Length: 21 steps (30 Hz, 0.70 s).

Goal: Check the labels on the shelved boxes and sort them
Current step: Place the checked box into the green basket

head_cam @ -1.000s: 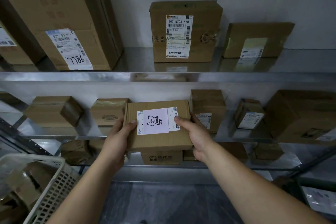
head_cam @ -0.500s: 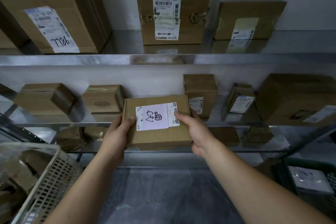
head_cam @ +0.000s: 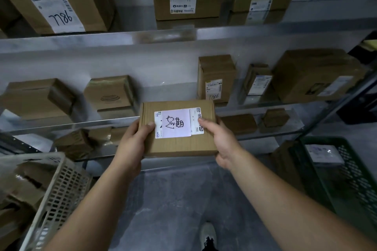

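While outstretched, hands [head_cam: 132, 145] [head_cam: 223, 144] round box [head_cam: 179, 146].

The bare left forearm [head_cam: 87, 206] and right forearm [head_cam: 285, 199] reach forward from the lower corners, drawing together. The left hand [head_cam: 132, 144] grips the left edge of a flat box [head_cam: 179, 146], its thumb [head_cam: 150, 126] lying on the top face and its fingers hidden beneath. The right hand [head_cam: 223, 144] grips the right edge the same way, thumb on top. One shoe [head_cam: 208, 234] shows below, between the arms
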{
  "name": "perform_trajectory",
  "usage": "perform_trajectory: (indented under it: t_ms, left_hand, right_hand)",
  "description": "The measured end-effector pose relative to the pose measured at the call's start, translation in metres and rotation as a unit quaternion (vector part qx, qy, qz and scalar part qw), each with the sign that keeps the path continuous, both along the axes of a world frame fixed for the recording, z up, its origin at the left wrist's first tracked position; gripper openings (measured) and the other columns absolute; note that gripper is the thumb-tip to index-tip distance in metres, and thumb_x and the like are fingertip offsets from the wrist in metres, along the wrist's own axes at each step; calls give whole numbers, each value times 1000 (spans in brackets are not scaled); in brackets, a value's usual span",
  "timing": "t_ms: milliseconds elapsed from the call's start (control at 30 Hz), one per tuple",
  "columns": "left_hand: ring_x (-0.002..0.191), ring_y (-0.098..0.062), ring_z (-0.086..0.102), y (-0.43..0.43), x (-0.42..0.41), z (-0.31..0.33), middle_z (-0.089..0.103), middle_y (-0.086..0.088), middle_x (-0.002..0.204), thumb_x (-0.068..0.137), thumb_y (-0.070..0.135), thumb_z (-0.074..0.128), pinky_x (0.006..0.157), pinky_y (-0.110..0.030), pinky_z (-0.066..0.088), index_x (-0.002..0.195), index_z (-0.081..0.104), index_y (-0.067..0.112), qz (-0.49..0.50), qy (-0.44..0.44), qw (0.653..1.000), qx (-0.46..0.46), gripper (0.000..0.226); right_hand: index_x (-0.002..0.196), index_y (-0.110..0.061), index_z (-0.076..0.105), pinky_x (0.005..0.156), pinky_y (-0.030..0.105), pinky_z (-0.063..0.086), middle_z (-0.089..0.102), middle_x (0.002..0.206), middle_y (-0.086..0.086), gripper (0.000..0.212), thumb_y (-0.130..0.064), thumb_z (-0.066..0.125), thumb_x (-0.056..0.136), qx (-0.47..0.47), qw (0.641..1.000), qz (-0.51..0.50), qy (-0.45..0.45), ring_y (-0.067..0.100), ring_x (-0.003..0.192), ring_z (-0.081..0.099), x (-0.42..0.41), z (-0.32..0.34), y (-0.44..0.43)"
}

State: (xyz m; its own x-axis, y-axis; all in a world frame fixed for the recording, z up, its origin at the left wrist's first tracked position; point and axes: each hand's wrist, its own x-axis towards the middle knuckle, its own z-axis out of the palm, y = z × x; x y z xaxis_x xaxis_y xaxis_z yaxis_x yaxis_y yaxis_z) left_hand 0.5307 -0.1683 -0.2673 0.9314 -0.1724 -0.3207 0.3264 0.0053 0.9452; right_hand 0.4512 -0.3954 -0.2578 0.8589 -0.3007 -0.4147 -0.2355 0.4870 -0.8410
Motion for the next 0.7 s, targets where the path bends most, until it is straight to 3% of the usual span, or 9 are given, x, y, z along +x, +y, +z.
perform_trajectory:
  t_ms: [200,433,600,700]
  left_hand:
    - [107,-26,76,22,-35,-10,82,0,116,104,32,68,88,-42,56,126,73,28,-45,14,999,21,23]
    - [106,-25,76,24,-70,-28,82,2,116,104,35,68,83,-42,58,131,70,33,-107,41,993,32,27]
    - [116,-27,75,5,-90,-34,81,2,121,85,49,77,106,-58,57,134,69,36,-140,40,988,50,51]
    - [116,-27,75,-13,-100,-38,80,2,121,77,54,79,107,-60,56,132,68,36,-151,41,986,58,59]
  right_hand:
    - [131,-24,70,105,59,59,83,116,6,37,-25,81,96,8,998,-54,20,30,110,79,-51,-22,30]
    - [135,-28,67,101,57,62,83,117,6,39,-29,80,98,3,995,-85,49,34,114,78,-109,-39,40]
    - [131,-29,69,92,51,64,84,113,5,32,-29,78,100,-4,991,-115,65,29,105,80,-144,-42,27]
    - [129,-26,71,85,46,65,84,111,5,29,-26,77,100,-11,988,-132,74,25,97,80,-161,-43,12]
